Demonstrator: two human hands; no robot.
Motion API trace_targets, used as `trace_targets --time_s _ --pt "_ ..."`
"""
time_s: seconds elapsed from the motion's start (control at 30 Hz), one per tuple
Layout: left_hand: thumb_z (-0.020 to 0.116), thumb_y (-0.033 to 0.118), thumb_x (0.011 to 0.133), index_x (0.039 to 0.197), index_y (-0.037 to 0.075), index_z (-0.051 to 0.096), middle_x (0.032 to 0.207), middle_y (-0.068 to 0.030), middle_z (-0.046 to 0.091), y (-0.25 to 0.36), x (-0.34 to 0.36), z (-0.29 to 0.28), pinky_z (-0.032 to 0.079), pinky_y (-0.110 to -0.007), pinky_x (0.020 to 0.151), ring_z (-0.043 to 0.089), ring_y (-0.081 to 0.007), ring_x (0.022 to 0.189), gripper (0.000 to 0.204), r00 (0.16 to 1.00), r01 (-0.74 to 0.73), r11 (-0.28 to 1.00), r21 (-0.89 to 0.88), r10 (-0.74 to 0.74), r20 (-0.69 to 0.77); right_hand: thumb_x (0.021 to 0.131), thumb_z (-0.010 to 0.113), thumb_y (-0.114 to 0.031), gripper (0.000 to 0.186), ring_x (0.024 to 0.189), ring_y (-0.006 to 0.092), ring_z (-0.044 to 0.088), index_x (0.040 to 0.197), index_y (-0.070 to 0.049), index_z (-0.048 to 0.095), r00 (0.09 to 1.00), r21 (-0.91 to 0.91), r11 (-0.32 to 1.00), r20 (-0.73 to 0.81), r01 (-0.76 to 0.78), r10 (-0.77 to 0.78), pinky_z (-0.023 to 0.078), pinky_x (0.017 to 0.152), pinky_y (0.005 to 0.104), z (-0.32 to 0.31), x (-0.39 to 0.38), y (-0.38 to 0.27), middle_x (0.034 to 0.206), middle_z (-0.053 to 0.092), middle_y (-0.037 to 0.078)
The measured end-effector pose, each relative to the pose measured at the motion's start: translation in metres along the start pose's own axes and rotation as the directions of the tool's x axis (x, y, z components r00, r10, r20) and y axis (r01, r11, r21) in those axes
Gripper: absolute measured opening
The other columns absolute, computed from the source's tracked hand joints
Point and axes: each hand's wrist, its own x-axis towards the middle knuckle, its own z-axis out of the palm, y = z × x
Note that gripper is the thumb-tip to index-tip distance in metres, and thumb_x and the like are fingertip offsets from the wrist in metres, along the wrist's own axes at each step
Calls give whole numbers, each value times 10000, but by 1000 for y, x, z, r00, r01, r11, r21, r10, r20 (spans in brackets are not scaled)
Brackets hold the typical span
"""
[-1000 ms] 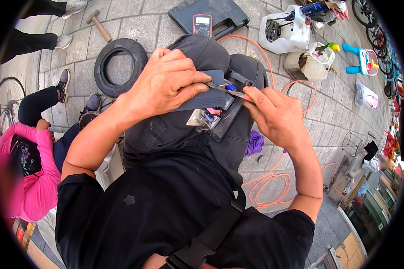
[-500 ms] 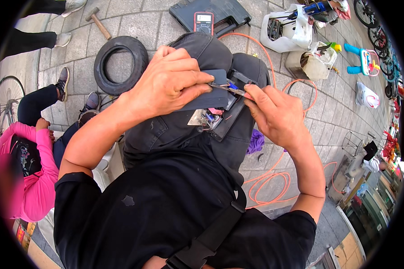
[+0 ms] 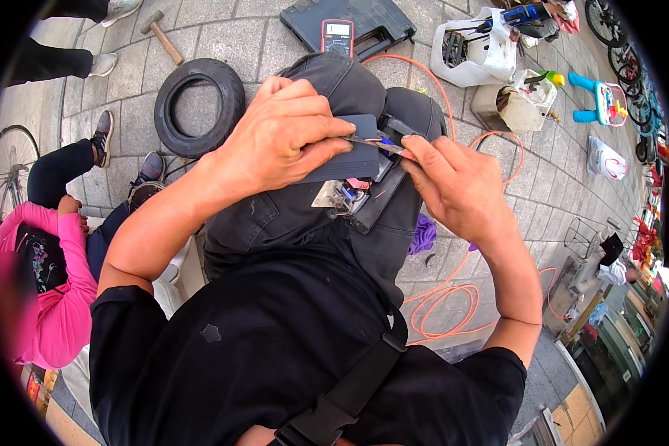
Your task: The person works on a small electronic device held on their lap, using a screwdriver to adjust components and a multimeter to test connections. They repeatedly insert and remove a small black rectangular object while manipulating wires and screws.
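On my lap lies an opened dark plastic casing (image 3: 383, 204), with a small electronic board (image 3: 342, 195) and coloured wires showing in it. A flat dark grey panel (image 3: 349, 163) rests beside it, partly under my left hand (image 3: 286, 134). The thumb and forefinger of that hand are pinched at the tip of a slim metal tool; whatever else they grip is too small to make out. My right hand (image 3: 453, 178) is closed on the reddish end of this slim metal tool (image 3: 395, 149), whose exact kind is unclear. A bit of blue shows beside the tool, between my hands.
A multimeter (image 3: 337, 37) leans on a dark tool case (image 3: 383, 22) beyond my knees. A tyre (image 3: 169, 134) and a hammer (image 3: 163, 41) lie to the left, near a seated person in pink (image 3: 67, 297). An orange hose (image 3: 472, 297) and cut-open white containers (image 3: 490, 59) are at right.
My right hand has shifted very slightly left with the slim tool. The left hand stays almost where it was.
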Motion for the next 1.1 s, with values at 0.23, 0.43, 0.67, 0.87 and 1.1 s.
trace_targets --time_s 0.23,0.43,0.67,0.87,1.1 --pt "927 153 828 1069 98 851 832 5 676 0 1 -2 456 -377 860 654 -211 865 259 1000 14 1000 7 -14 17 950 824 -205 360 681 235 677 1274 -90 716 1000 -48 999 -24 5 -6 508 552 398 1 0 -1 830 610 38" --pt "912 145 843 1078 100 852 831 0 670 2 0 -3 459 -375 872 654 -212 864 247 1000 9 1000 8 -9 10 958 823 -207 337 678 236 674 1260 -98 721 999 -22 1000 -27 -22 21 507 558 400 -1 -6 -2 814 599 38" --pt "905 136 846 1076 95 850 830 -5 667 3 -1 -4 464 -375 883 655 -213 864 240 999 12 1000 19 -12 33 944 839 -199 349 675 240 670 1257 -104 720 998 6 1000 -47 -30 30 499 556 403 3 -12 2 801 589 39" --pt "911 150 847 1066 96 851 822 0 662 1 -1 -4 460 -376 874 652 -210 861 234 1000 12 1000 5 -12 4 918 859 -178 372 658 248 653 1257 -106 725 996 13 998 -65 -55 56 496 556 409 5 -26 12 785 583 37" --pt "920 162 840 1071 103 850 824 6 654 0 -2 -3 456 -374 870 642 -212 862 249 1000 8 1000 7 -8 10 901 872 -152 395 666 255 666 1274 -125 744 984 130 990 -161 -58 79 511 576 393 8 -30 12 838 665 49"
